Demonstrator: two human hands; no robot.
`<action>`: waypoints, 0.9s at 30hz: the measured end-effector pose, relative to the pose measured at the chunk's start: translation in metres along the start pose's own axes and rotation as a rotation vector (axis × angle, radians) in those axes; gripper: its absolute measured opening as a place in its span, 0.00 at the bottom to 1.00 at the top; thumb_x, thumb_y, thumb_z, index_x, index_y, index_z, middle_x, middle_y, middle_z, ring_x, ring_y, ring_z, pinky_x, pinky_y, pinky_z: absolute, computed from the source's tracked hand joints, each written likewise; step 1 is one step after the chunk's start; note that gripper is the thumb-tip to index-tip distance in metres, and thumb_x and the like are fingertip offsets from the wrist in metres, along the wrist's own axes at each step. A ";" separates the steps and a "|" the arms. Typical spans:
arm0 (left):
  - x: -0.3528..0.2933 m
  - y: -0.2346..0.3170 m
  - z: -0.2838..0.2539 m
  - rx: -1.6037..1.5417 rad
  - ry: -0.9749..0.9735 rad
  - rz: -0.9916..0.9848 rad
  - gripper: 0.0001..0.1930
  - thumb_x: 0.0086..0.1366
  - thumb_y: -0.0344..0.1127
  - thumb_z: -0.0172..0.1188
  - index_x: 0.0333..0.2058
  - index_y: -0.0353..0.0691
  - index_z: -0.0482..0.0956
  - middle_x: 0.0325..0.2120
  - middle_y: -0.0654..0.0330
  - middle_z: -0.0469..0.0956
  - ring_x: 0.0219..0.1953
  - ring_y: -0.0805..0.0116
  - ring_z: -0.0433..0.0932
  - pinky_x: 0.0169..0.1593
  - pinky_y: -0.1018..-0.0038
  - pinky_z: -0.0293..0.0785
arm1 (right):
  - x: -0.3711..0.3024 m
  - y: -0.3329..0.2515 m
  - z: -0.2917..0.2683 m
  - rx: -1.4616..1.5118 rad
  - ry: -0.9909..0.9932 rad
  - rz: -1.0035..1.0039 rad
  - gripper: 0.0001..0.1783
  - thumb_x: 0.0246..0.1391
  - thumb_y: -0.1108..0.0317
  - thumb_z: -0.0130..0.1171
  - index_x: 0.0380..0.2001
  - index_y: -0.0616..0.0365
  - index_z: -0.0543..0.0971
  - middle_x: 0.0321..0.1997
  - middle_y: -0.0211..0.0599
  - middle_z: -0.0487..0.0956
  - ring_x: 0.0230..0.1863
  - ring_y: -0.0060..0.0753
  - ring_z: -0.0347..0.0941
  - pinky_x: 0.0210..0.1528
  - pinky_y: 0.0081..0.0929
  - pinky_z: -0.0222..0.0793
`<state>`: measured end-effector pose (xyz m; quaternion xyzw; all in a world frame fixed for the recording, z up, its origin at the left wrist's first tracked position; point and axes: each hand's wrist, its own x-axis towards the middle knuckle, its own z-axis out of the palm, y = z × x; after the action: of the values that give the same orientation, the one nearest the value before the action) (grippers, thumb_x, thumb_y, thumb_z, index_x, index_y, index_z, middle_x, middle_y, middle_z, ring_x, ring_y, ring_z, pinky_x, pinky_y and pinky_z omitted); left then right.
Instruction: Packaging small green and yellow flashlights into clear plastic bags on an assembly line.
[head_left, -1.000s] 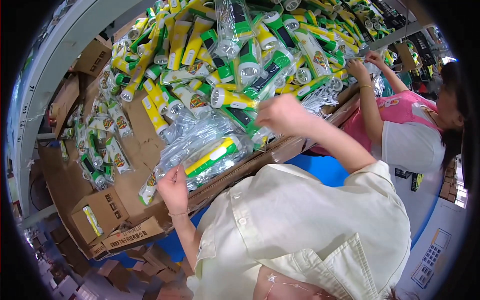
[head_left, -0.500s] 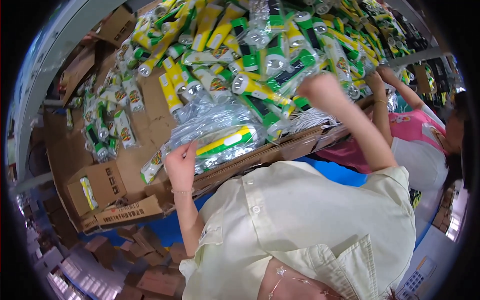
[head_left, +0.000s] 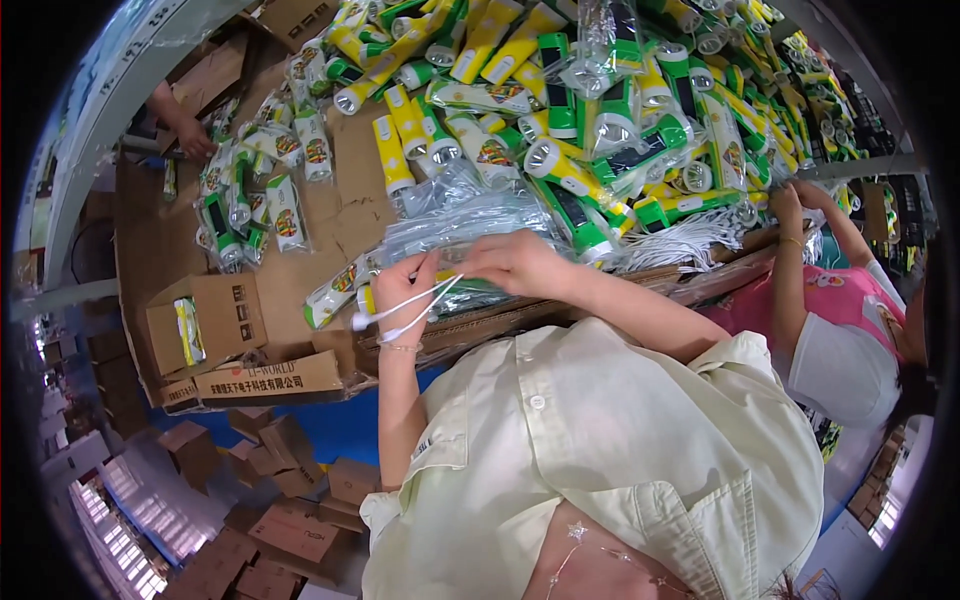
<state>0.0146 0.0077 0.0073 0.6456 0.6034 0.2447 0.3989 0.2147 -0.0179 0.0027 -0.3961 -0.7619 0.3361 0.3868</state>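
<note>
My left hand is closed in a pinch at the edge of a clear plastic bag, beside the front edge of the cardboard-lined table. My right hand has its fingers closed on a thin white cord, whose ends hang across the left hand. A yellow-and-green flashlight shows only as a sliver behind the left hand; the hands hide the rest. Just beyond them lies a stack of clear plastic bags. To the right is a bundle of white cords.
A large heap of yellow-and-green flashlights covers the table's far side. Bagged flashlights lie at the left, near a small open carton. Another person's arms reach in at the right; another hand shows far left.
My right hand has come from the cord bundle to beside my left hand, bringing a white cord. Another person's hand has appeared at the far left. The view has shifted somewhat.
</note>
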 end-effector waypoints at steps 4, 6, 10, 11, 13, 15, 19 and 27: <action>-0.007 0.003 -0.002 0.010 0.103 0.061 0.12 0.58 0.37 0.62 0.34 0.33 0.82 0.15 0.61 0.76 0.19 0.83 0.68 0.25 0.80 0.66 | -0.013 0.018 -0.023 -0.611 -0.131 -0.074 0.11 0.37 0.70 0.59 0.30 0.55 0.79 0.28 0.33 0.77 0.28 0.37 0.76 0.28 0.32 0.71; -0.009 0.003 0.000 0.028 0.074 0.060 0.12 0.58 0.37 0.62 0.34 0.33 0.82 0.15 0.60 0.77 0.19 0.82 0.69 0.25 0.80 0.67 | -0.015 0.012 -0.030 -0.995 -0.382 0.169 0.06 0.38 0.69 0.57 0.25 0.54 0.78 0.27 0.34 0.76 0.27 0.37 0.75 0.27 0.32 0.69; -0.013 0.011 0.009 0.075 0.084 0.094 0.12 0.57 0.38 0.63 0.33 0.34 0.82 0.17 0.58 0.79 0.17 0.79 0.72 0.24 0.79 0.68 | -0.010 -0.009 -0.022 -1.132 -0.647 0.213 0.03 0.38 0.69 0.57 0.19 0.55 0.77 0.23 0.36 0.75 0.28 0.37 0.75 0.27 0.33 0.69; -0.013 0.012 0.008 0.072 0.087 0.094 0.12 0.57 0.38 0.63 0.33 0.34 0.82 0.17 0.58 0.79 0.17 0.79 0.72 0.24 0.79 0.68 | -0.010 -0.006 -0.023 -1.135 -0.649 0.210 0.03 0.38 0.69 0.57 0.19 0.55 0.77 0.23 0.36 0.75 0.28 0.37 0.75 0.27 0.33 0.69; -0.013 0.013 0.007 0.053 0.107 0.079 0.11 0.57 0.37 0.63 0.32 0.34 0.83 0.15 0.60 0.78 0.15 0.80 0.70 0.22 0.79 0.66 | -0.011 0.006 -0.026 -0.839 -0.509 0.013 0.03 0.36 0.69 0.57 0.17 0.55 0.78 0.23 0.39 0.76 0.27 0.38 0.76 0.27 0.33 0.69; -0.014 0.012 0.004 0.034 0.078 0.035 0.10 0.57 0.37 0.63 0.32 0.35 0.83 0.14 0.60 0.77 0.15 0.80 0.70 0.21 0.80 0.65 | -0.001 0.000 -0.026 -0.893 -0.496 0.157 0.04 0.35 0.68 0.58 0.17 0.55 0.78 0.22 0.39 0.77 0.27 0.38 0.76 0.27 0.33 0.69; -0.012 0.008 -0.003 0.039 0.109 0.029 0.08 0.56 0.35 0.63 0.30 0.36 0.83 0.11 0.62 0.74 0.14 0.82 0.68 0.19 0.81 0.63 | -0.001 -0.004 -0.034 -0.968 -0.540 0.383 0.05 0.33 0.66 0.59 0.16 0.54 0.79 0.20 0.39 0.78 0.24 0.40 0.76 0.25 0.34 0.69; -0.021 0.014 0.005 0.163 0.036 0.145 0.08 0.52 0.36 0.59 0.31 0.42 0.82 0.23 0.53 0.79 0.26 0.56 0.78 0.32 0.66 0.74 | -0.010 0.005 -0.006 -0.965 -0.358 0.277 0.07 0.42 0.65 0.55 0.15 0.52 0.78 0.18 0.36 0.77 0.22 0.37 0.76 0.21 0.35 0.68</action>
<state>0.0241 -0.0129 0.0194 0.7136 0.5800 0.2345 0.3154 0.2254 -0.0233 -0.0014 -0.5624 -0.8245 0.0579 -0.0235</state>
